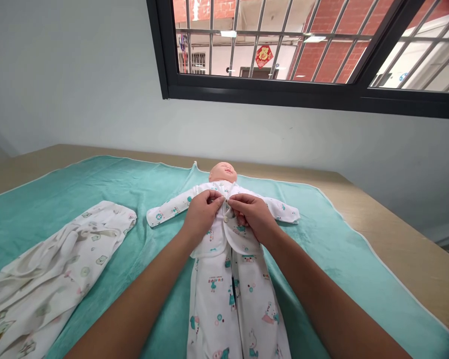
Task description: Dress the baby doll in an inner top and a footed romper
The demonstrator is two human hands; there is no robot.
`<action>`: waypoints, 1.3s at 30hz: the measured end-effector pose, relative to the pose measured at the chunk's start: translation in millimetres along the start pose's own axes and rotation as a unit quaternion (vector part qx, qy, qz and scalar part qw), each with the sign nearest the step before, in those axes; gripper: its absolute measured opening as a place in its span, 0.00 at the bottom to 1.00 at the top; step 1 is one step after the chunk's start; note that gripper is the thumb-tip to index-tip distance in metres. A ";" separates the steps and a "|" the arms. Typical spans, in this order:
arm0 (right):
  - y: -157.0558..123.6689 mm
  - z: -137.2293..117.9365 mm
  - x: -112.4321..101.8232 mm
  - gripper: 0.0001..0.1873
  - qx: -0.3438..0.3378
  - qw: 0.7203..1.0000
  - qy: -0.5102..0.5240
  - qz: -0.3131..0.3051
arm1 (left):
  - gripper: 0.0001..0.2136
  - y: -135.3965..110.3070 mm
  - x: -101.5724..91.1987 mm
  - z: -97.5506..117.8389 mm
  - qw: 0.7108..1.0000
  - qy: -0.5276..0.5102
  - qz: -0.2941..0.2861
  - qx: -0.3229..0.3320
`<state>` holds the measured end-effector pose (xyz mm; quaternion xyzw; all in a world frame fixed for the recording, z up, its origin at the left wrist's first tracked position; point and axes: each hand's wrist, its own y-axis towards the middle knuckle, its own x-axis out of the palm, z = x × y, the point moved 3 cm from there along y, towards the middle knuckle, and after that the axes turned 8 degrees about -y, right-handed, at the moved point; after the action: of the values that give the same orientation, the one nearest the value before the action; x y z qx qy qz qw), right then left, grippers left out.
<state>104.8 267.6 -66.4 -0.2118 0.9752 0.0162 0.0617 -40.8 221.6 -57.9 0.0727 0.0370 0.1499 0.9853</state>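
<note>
Nearest, both bare forearms are reaching in from the bottom edge, either side of the printed baby trousers, which are lying flat w/ legs pointing toward the camera. Just beyond, the left hand and right hand are meeting at the chest of a baby doll. Both are gripping the white printed baby top that the doll is wearing. Left fingers are closed in a pinch on one front edge and right fingers are pinching the opposite edge, w/ fingertips nearly touching at the centre opening. A small button is showing just below, btwn the hands. The doll is lying on its back, arms spread in the sleeves, head pointing away toward the wall.

To the left, well apart from the doll, a second printed baby garment is lying crumpled, w/ neither hand on it. Everything is resting on a teal blanket, which is covering most of a light wooden table. Behind, a plain pale wall is rising, w/ a dark-framed barred window above. Thru it a red brick building and a red hanging ornament are showing.
</note>
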 end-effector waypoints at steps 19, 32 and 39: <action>-0.5 3.9 4.2 0.10 -0.055 0.995 -0.045 0.073 | 0.07 -3.4 3.1 -3.8 0.998 -0.060 0.000 -0.026; -0.7 1.5 -0.3 0.09 -0.050 0.996 -0.054 0.042 | 0.06 8.4 12.0 2.1 1.000 -0.009 -0.012 -0.017; 2.6 3.4 -2.8 0.09 -0.048 0.997 -0.048 0.032 | 0.08 11.4 8.1 5.3 0.992 0.113 -0.039 0.036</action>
<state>106.6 271.3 -69.4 -0.1816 0.9757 0.0749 0.0975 -35.9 234.1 -51.3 0.0890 0.1562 0.1171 0.9767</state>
